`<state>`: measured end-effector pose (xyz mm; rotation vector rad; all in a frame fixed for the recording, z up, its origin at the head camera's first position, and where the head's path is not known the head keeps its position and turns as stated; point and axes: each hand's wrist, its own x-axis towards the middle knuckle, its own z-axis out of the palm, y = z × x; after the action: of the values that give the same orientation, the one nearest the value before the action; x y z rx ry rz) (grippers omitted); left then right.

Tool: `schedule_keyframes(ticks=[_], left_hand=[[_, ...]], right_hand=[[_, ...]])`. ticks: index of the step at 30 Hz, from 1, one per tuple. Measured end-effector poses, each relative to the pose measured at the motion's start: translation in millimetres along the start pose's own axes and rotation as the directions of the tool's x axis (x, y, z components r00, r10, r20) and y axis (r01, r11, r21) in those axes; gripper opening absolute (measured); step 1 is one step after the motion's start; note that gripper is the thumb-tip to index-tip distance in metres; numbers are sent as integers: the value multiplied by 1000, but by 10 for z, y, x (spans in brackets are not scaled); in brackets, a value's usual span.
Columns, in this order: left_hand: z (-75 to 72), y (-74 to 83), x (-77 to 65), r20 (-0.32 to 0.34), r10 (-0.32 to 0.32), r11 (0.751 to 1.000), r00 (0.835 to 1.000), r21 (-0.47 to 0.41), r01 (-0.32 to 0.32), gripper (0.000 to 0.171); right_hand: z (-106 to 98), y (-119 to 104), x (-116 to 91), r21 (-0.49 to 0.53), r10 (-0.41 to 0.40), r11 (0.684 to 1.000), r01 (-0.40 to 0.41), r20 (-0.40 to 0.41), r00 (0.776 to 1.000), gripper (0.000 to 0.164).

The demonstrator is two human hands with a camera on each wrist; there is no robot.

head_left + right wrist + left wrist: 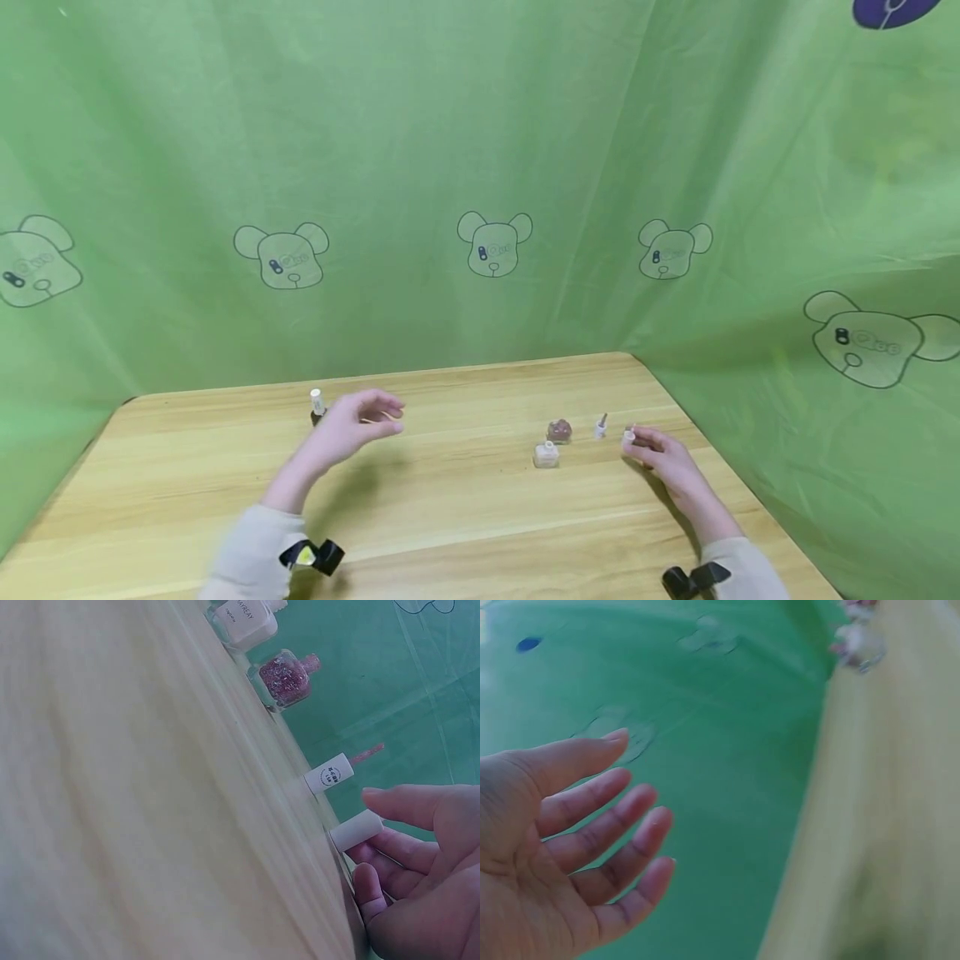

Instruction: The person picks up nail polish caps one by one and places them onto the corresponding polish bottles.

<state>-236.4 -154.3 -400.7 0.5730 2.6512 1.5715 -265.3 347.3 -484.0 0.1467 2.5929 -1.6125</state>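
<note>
My right hand [671, 467] is at the table's right side, its thumb and fingers about a white nail polish cap [356, 830] that stands on the wood. Beside it a second white cap [328, 774] stands upended, its pink glittery brush pointing up. Two uncapped nail polish bottles are to the left of the caps: one with pink glitter [559, 431], one whitish [547, 455]. Over the left part of the table hovers my left hand [352, 429], holding nothing; its fingers are spread and slightly bent in the left wrist view.
A dark bottle with a white cap [317, 402] stands behind my left hand, partly hidden by it. The wooden table [450, 500] ends at a green curtain [420, 167] with bear-head prints, which hangs along the back and sides.
</note>
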Motion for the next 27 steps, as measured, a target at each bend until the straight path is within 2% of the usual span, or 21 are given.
schedule_keyframes(ticks=[6, 12, 21, 27], left_hand=[[404, 17, 47, -2, 5, 996, 1000, -86, -5, 37], [749, 33, 70, -25, 8, 979, 1000, -205, -13, 36], [1170, 5, 77, 17, -29, 946, 999, -324, 33, 38], [1395, -9, 139, 32, -51, 933, 998, -354, 59, 39]], right_hand=[[7, 9, -1, -17, 2, 1000, -2, -5, 1000, 64], [14, 1, -7, -30, -13, 999, 13, -5, 1000, 62], [7, -5, -15, -60, -2, 998, 2, 3, 1000, 64], [13, -9, -16, -54, -1, 999, 2, 9, 1000, 64]])
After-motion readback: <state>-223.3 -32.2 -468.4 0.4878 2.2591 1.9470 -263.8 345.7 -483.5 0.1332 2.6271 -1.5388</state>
